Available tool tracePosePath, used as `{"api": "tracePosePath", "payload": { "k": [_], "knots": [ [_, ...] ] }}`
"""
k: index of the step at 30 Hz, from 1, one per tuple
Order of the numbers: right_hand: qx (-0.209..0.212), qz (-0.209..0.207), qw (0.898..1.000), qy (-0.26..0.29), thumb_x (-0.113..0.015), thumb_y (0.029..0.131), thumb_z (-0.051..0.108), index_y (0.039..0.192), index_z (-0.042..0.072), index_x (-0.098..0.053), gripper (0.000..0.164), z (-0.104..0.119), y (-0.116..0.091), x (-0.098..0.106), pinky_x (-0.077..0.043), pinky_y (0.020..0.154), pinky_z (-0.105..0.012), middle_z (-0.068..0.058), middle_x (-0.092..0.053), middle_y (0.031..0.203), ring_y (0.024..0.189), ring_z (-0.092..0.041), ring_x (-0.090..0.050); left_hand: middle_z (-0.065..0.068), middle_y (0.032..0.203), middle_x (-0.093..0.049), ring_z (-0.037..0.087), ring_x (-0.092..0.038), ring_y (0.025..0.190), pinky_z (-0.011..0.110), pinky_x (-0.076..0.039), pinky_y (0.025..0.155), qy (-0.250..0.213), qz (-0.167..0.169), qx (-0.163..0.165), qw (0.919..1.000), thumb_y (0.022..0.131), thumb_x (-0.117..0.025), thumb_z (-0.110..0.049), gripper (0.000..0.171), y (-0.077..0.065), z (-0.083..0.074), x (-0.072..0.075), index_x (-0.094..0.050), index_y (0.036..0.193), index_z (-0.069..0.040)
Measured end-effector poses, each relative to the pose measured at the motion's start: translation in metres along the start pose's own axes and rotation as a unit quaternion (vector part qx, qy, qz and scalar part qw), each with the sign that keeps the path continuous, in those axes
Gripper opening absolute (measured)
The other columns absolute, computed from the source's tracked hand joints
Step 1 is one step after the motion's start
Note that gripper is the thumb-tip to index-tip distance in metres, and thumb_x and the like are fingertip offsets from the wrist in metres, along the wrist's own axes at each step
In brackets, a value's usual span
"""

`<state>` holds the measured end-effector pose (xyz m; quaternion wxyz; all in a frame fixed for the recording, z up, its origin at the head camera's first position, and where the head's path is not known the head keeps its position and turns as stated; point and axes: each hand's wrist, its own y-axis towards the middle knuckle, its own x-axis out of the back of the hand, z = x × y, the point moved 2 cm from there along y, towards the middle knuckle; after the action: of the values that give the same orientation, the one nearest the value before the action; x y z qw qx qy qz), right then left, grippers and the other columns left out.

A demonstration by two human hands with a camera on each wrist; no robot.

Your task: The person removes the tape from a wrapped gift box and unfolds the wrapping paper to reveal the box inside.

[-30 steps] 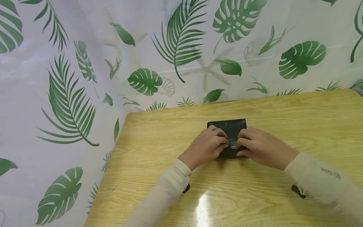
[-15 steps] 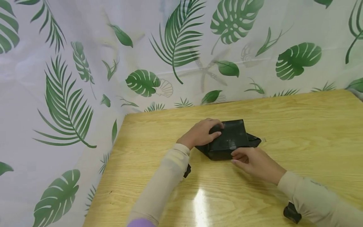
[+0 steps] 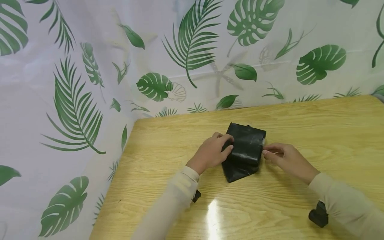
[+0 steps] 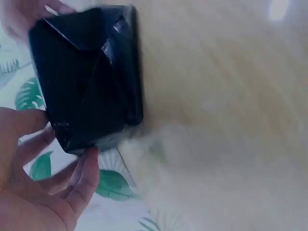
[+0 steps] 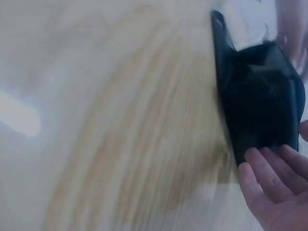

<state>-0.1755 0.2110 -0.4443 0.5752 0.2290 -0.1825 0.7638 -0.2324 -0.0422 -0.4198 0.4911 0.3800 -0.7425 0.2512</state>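
Observation:
A black plastic-wrapped package (image 3: 247, 143) sits turned at an angle on the table, with a pointed flap of its wrap sticking out toward the near side. My left hand (image 3: 211, 151) grips its left side. In the left wrist view, the thumb and fingers of the left hand (image 4: 48, 178) hold one end of the package (image 4: 82, 82), whose wrap is folded into creases. My right hand (image 3: 288, 158) has thumb and fingertips at the right edge, near a shiny strip of tape. In the right wrist view, the fingers of the right hand (image 5: 279, 187) lie against the package (image 5: 262, 106).
The wood-grain table (image 3: 300, 126) extends around the package. Behind it and at the left hangs a white leaf-print cloth (image 3: 120, 60). Black wrist devices (image 3: 319, 215) hang below the sleeves.
The package has turned about a quarter turn, so a pointed flap now faces the near side. My right hand has shifted from the front edge to the right edge; my left hand stays at the left side.

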Motion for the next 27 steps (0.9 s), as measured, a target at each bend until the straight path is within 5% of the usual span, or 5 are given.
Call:
{"api": "tracePosePath", "payload": {
  "k": [7, 12, 15, 21, 27],
  "knots": [
    [-0.034, 0.022, 0.996, 0.085, -0.046, 0.11, 0.033, 0.147, -0.013, -0.04, 0.059, -0.008, 0.013, 0.01, -0.057, 0.091, -0.036, -0.033, -0.048, 0.142, 0.115, -0.026, -0.064, 0.015, 0.14, -0.048, 0.028, -0.064, 0.104, 0.039, -0.055, 0.09, -0.085, -0.022, 0.064, 0.9941, 0.107, -0.052, -0.034, 0.036, -0.018, -0.02, -0.012, -0.054, 0.14, -0.021],
    [-0.026, -0.039, 0.997, 0.062, -0.052, 0.108, 0.031, 0.141, -0.009, -0.051, 0.052, -0.005, 0.012, 0.016, -0.058, 0.084, -0.029, -0.029, -0.056, 0.133, 0.096, -0.002, -0.064, 0.015, 0.138, -0.048, 0.029, -0.063, 0.104, 0.039, -0.054, 0.089, -0.12, -0.035, 0.097, 0.9873, 0.104, -0.056, -0.036, 0.036, -0.022, -0.026, -0.016, -0.055, 0.138, -0.022],
    [-0.028, -0.056, 0.998, 0.02, -0.053, 0.108, 0.032, 0.134, -0.008, -0.058, 0.048, -0.001, 0.013, 0.019, -0.058, 0.076, -0.03, -0.023, -0.064, 0.119, 0.09, -0.012, -0.065, 0.014, 0.138, -0.049, 0.027, -0.063, 0.102, 0.038, -0.054, 0.087, -0.116, -0.035, 0.1, 0.9876, 0.104, -0.057, -0.037, 0.035, -0.022, -0.025, -0.017, -0.055, 0.138, -0.024],
    [-0.081, 0.017, 0.996, 0.035, -0.051, 0.108, 0.034, 0.136, -0.01, -0.053, 0.053, 0.003, 0.019, 0.02, -0.054, 0.072, -0.035, -0.018, -0.066, 0.116, 0.091, -0.022, -0.063, 0.011, 0.134, -0.05, 0.016, -0.057, 0.077, 0.031, -0.049, 0.067, -0.127, -0.02, 0.09, 0.9876, 0.105, -0.057, -0.034, 0.034, -0.022, -0.02, -0.014, -0.055, 0.137, -0.025],
    [-0.103, 0.02, 0.993, 0.051, -0.053, 0.107, 0.033, 0.135, -0.009, -0.055, 0.05, 0.003, 0.018, 0.02, -0.053, 0.071, -0.035, -0.017, -0.066, 0.116, 0.091, -0.02, -0.063, 0.009, 0.139, -0.05, 0.013, -0.055, 0.087, 0.031, -0.049, 0.075, -0.128, -0.013, 0.075, 0.9888, 0.106, -0.055, -0.032, 0.034, -0.022, -0.018, -0.012, -0.055, 0.139, -0.025]
  ]
}}
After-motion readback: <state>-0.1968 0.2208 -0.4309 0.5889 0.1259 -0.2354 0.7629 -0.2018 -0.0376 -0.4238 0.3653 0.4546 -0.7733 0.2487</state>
